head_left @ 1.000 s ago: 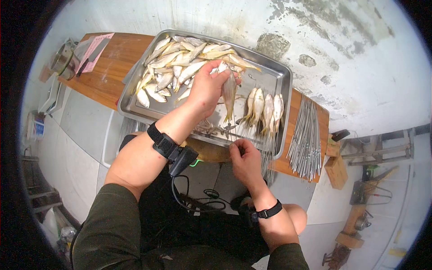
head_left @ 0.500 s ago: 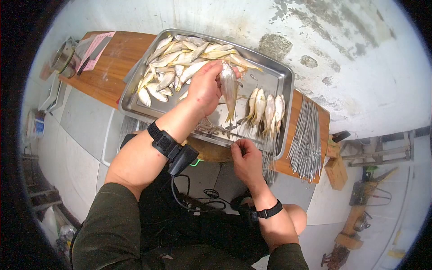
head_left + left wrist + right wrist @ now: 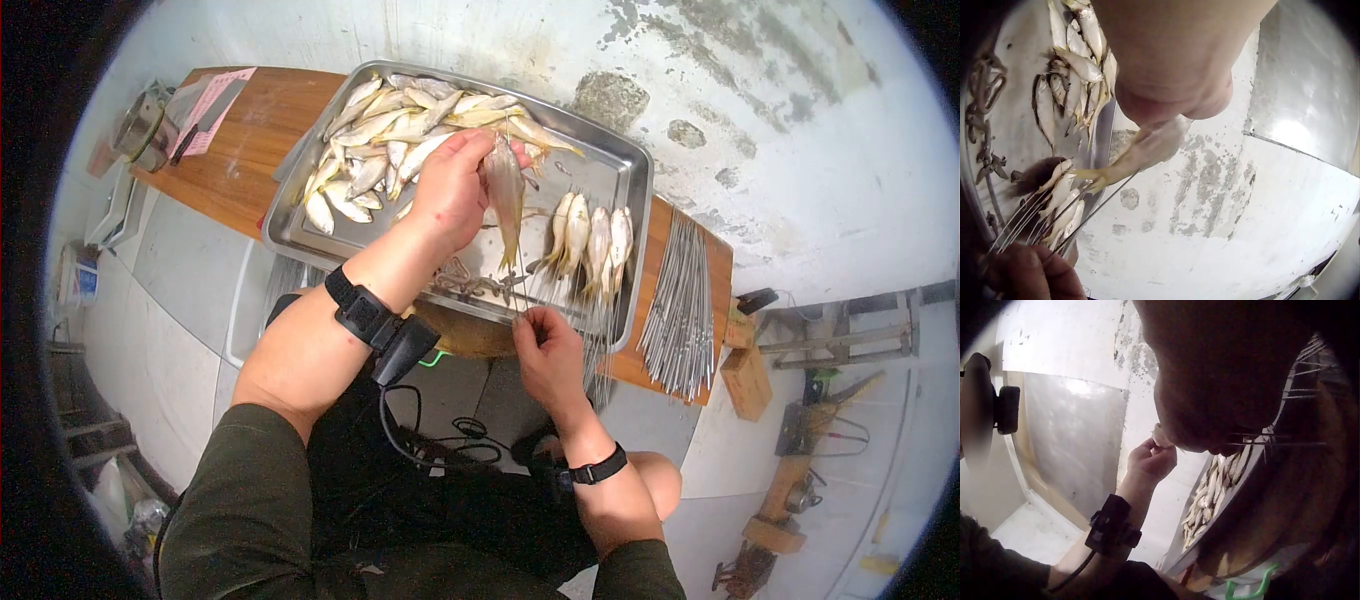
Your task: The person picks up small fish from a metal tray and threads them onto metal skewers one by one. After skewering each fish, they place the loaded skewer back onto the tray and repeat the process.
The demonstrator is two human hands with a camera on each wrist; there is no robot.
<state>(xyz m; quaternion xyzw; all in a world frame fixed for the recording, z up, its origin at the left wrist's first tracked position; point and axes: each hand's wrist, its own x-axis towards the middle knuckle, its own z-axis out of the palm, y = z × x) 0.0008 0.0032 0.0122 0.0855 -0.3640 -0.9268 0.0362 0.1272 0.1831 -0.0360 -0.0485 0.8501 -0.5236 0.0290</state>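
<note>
My left hand (image 3: 452, 195) grips a small silvery fish (image 3: 506, 195) near its head, above the tray, with the tail pointing down toward me. A thin metal skewer (image 3: 1102, 207) runs along the fish and comes out past its yellowish tail. Its lower end is pinched between the thumb and fingers of my right hand (image 3: 550, 355), just off the tray's near edge. In the left wrist view the left palm hides the fish's head. Several skewered fish (image 3: 590, 240) lie side by side at the tray's right, their skewers sticking out over the near rim.
The metal tray (image 3: 642, 185) stands on a wooden board (image 3: 270, 125) against a stained wall. A heap of fish (image 3: 400, 130) fills its far left. Bare skewers (image 3: 680, 310) lie to the right. A knife (image 3: 210, 120) and a metal pot (image 3: 145, 135) are at the left.
The fish rolled to show its paler side half a second ago and now looks darker again. My left hand has shifted very slightly; the right still pinches the skewer in nearly the same place.
</note>
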